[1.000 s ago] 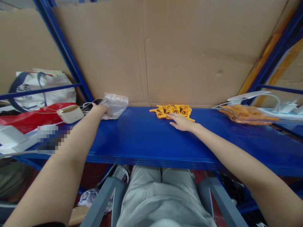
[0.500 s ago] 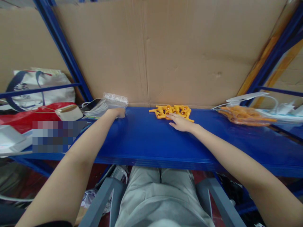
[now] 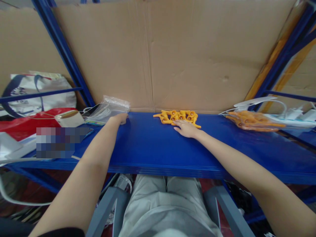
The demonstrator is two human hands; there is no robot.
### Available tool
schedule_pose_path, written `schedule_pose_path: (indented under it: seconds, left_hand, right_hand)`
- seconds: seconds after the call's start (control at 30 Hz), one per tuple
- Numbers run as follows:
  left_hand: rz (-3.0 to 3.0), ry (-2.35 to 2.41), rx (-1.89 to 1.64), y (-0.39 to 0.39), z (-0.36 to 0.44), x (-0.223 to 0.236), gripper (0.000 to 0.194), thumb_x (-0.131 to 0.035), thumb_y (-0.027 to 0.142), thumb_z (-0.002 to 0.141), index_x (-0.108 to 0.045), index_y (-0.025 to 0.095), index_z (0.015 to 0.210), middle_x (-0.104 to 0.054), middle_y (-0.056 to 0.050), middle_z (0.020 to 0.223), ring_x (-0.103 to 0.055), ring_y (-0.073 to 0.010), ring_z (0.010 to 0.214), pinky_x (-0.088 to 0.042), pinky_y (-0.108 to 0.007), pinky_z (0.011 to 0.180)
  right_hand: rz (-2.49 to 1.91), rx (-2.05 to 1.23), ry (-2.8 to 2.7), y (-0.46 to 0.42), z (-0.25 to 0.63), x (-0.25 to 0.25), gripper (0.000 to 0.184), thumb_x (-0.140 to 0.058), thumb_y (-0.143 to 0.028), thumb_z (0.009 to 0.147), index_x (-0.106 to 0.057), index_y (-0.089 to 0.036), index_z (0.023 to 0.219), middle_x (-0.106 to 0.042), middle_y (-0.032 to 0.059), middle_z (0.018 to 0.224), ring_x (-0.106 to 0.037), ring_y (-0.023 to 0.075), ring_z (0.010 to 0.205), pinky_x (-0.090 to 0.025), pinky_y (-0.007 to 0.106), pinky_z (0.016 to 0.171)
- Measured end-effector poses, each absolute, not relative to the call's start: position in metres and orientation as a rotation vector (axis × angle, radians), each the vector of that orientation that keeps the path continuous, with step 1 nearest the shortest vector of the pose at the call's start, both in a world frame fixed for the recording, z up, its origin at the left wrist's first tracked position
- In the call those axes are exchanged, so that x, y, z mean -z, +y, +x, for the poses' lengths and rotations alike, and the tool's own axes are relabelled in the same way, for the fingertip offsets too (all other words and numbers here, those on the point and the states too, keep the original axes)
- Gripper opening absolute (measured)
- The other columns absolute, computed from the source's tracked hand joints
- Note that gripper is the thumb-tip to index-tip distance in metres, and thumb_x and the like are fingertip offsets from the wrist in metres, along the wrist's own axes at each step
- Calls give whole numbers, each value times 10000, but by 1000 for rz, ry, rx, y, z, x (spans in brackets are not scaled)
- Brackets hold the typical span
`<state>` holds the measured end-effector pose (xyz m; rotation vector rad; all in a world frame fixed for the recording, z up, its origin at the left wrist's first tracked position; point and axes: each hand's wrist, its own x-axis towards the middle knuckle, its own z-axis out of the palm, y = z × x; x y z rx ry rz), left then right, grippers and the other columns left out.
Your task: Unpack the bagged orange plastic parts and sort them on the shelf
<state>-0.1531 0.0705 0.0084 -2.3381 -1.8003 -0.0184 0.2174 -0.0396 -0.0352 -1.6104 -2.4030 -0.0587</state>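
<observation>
Several yellow-orange plastic pieces (image 3: 163, 117), with round cups and thin tails, lie grouped on the blue tabletop (image 3: 148, 144) against the cardboard. Stretched out flat, my right hand (image 3: 185, 128) rests its fingertips on the near edge of this group. A clear plastic bag (image 3: 114, 105) with a frosted top strip lies at the left back, partly over white cable (image 3: 102, 113) and a dark phone-like thing. At the bag's lower right edge is my left hand (image 3: 120, 118), its fingers curled down and mostly hidden; whether they pinch the bag does not show.
At the right back, a clear bag of similar orange pieces (image 3: 249, 120) lies beside white cables and chargers (image 3: 297, 113). On the left are a white box (image 3: 70, 119), red plastic (image 3: 32, 119) and a white tote bag (image 3: 49, 95). Blue rack posts (image 3: 64, 49) frame both sides.
My left hand has moved right from on top of the clear bag to its lower right edge, uncovering the dark phone-like thing and cable. My right hand stays on the orange pieces.
</observation>
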Motion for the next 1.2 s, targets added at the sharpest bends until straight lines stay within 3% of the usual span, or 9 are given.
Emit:
schedule_pose_path:
  seconds: [0.13,0.33,0.57,0.7,0.83,0.97,1.1,1.2]
  left_hand:
    - [-2256,-1920,-157,68,-155,-9,513,-617,-64,632,-686,41,1130,-757,-130,1114,-688,-241,1056,-522,-264,890]
    - [-2163,-1961,-214,67,-157,-6,606,-571,34,706,-643,122,1301,-668,-113,1348,-631,-242,1231,-485,-222,971]
    - [-2272,-1839,-110,68,-132,-13,643,-537,80,769,-564,78,1411,-609,-137,1426,-582,-237,1310,-438,-231,1062]
    - [-2431,-1673,35,60,-93,-23,603,-494,91,794,-616,184,1377,-654,-55,1385,-602,-201,1287,-464,-214,1032]
    - [-2620,-1508,113,45,-50,-30,491,-490,177,842,-693,198,1289,-749,-38,1205,-700,-206,1096,-513,-240,954]
    - [-2790,-1291,82,33,-17,-28,451,-467,147,845,-740,215,1198,-773,-14,1135,-713,-165,1021,-520,-225,922]
    - [-2655,-1197,72,25,0,-24,373,-477,153,854,-762,206,1088,-760,-52,1166,-695,-194,1088,-508,-256,950]
    - [-2594,-1213,27,17,3,-24,324,-499,325,919,-743,186,1080,-746,-92,1172,-690,-235,1095,-520,-283,904]
  right_hand:
    - [-1683,-15,-2392,-35,217,38,598,-320,-471,1023,-388,-246,1574,-341,64,1627,-312,310,1504,-265,576,1208]
    - [-1718,-120,-2371,-19,221,41,621,-264,-473,1022,-294,-277,1611,-314,22,1630,-241,288,1527,-175,573,1236]
    - [-1442,-116,-2353,-2,236,50,553,-393,-379,986,-490,-247,1515,-438,26,1565,-346,267,1490,-213,525,1244]
    - [-1245,-219,-2219,1,239,53,475,-485,-306,932,-649,-174,1358,-579,94,1454,-511,253,1382,-340,453,1202]
    - [-1210,-329,-1837,3,244,41,307,-548,-291,896,-741,-192,1112,-718,101,1256,-645,256,1217,-445,454,1115]
    - [-1132,-414,-1235,4,269,18,180,-503,-266,909,-642,-196,998,-757,58,1002,-721,161,935,-559,338,895]
    - [-1100,-492,-666,3,315,0,77,-416,-259,937,-487,-236,956,-651,-44,812,-665,90,647,-499,191,588]
    - [-1227,-424,-473,-2,351,-1,188,-271,-211,946,-442,-233,871,-592,-16,763,-638,106,590,-495,220,569]
